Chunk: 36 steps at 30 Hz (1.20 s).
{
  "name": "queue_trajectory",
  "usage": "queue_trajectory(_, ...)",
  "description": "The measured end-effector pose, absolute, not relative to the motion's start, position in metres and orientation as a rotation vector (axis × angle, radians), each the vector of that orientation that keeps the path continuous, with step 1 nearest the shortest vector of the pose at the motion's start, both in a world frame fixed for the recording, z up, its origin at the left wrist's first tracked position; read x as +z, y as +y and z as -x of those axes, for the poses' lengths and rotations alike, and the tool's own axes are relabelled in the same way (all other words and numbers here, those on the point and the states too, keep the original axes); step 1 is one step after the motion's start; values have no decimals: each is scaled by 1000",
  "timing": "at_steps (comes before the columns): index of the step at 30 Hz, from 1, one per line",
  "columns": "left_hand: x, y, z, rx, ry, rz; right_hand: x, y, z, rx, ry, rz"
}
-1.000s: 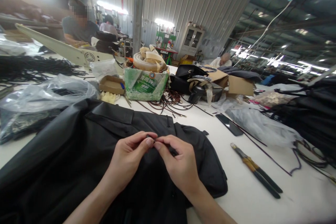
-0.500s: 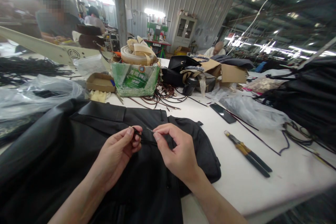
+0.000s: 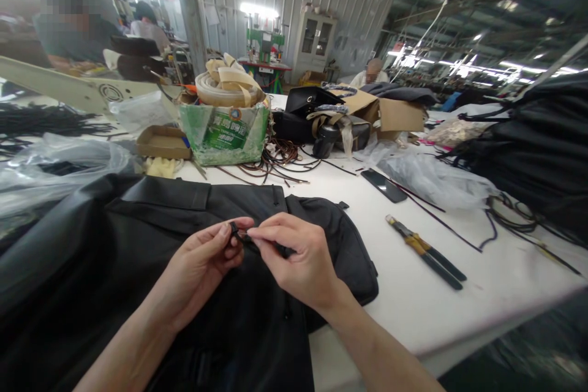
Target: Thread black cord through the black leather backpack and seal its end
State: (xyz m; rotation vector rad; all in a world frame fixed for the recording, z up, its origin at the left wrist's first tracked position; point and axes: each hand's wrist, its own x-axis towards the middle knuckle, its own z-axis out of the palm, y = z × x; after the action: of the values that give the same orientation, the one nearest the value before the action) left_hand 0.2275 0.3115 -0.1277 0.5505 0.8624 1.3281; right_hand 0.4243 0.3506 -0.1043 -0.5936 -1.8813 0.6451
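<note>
My left hand (image 3: 206, 269) is closed, its thumb and fingers pinching a small black cord-like piece (image 3: 235, 230) whose exact kind is too small to tell. Right beside it, my right hand (image 3: 294, 257) pinches with thumb and forefinger at the free end of that piece; the thin, needle-like metal bit seen in its fingertips earlier is hidden now. Beneath both hands a large black leather-like bag (image 3: 160, 220) lies flat on the white table (image 3: 349, 331), with its rounded part (image 3: 340, 245) to the right.
Pliers (image 3: 425, 251) and a phone (image 3: 384, 185) lie on the right. Behind the bag stand a green carton (image 3: 225, 135) with rolled strips, a small cardboard tray (image 3: 163, 142) and brown cords (image 3: 280, 159). Clear plastic (image 3: 436, 180) and a black pile (image 3: 546, 153) lie farther right. Co-workers sit beyond.
My right hand has moved left, closing the gap to the black piece in my left hand. The thin metal bit no longer shows. The whole view has shifted slightly.
</note>
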Motion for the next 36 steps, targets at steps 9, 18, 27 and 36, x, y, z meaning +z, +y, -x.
queue_trajectory(9, -121, 311, -229, 1330, 813, -531, -101, 347, -425, 635, -1878, 701)
queue_trajectory(18, -121, 310, -231, 1316, 795, -530, -105, 345, -419, 572, -1874, 674)
queue_trajectory(27, -123, 310, -231, 1297, 784, -520, -109, 345, -419, 541, -1892, 676)
queue_trajectory(36, -121, 312, -236, 1337, 831, -553, -106, 345, -420, 523, -1936, 678)
